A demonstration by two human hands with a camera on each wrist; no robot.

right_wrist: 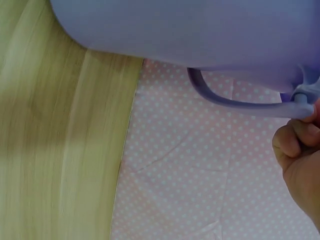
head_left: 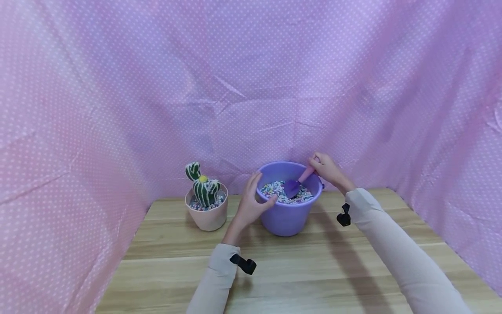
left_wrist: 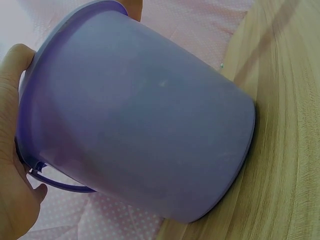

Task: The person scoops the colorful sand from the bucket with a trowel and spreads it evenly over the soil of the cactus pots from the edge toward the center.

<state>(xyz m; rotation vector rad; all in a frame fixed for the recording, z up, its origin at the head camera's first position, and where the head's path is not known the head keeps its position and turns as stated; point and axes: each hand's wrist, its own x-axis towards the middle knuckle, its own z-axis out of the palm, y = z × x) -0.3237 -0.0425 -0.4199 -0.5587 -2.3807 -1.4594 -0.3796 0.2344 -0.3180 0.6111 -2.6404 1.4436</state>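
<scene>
A purple bucket [head_left: 285, 221] stands upright on the table, with small multicoloured pebbles [head_left: 271, 189] inside. My left hand [head_left: 251, 203] grips its left rim, the thumb lying over the front edge; the left wrist view shows this thumb on the rim too. At the bucket's right rim, my right hand [head_left: 327, 170] holds the pink handle of a small toy shovel [head_left: 292, 187]. The shovel slants down into the bucket, its purple blade in the pebbles. In the right wrist view, curled fingers [right_wrist: 289, 141] show beside the bucket's hanging handle [right_wrist: 240, 108], while the shovel is out of sight.
To the left of the bucket, a cactus [head_left: 205, 192] with a yellow flower stands in a pale pink pot [head_left: 208, 219] of pebbles. The wooden table [head_left: 290, 274] ends at a pink dotted cloth [head_left: 251, 87] that hangs behind and on both sides.
</scene>
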